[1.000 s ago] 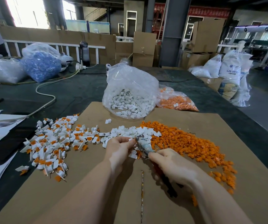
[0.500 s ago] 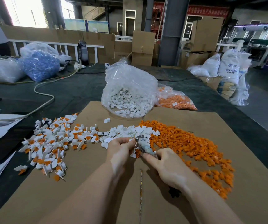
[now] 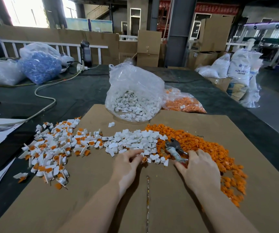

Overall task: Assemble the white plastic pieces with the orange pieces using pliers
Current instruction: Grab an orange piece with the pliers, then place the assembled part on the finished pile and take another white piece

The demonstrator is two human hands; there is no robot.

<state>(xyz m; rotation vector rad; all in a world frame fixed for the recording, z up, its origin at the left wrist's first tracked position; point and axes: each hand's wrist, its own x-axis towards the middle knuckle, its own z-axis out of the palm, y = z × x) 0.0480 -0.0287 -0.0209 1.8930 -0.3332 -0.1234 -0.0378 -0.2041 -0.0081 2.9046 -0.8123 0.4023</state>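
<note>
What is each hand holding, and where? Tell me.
The right hand grips the pliers by the handles. The left hand pinches a small assembled piece.

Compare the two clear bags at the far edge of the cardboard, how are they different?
The white-piece bag stands tall and puffed up; the orange-piece bag lies low and slumped to its right. One holds white plastic pieces, the other mostly orange ones. Both are clear plastic and sit side by side.

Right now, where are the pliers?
In the head view, the pliers sit right of centre, gripped by the right hand, their head over the boundary between the white pieces and the orange pile.
</note>
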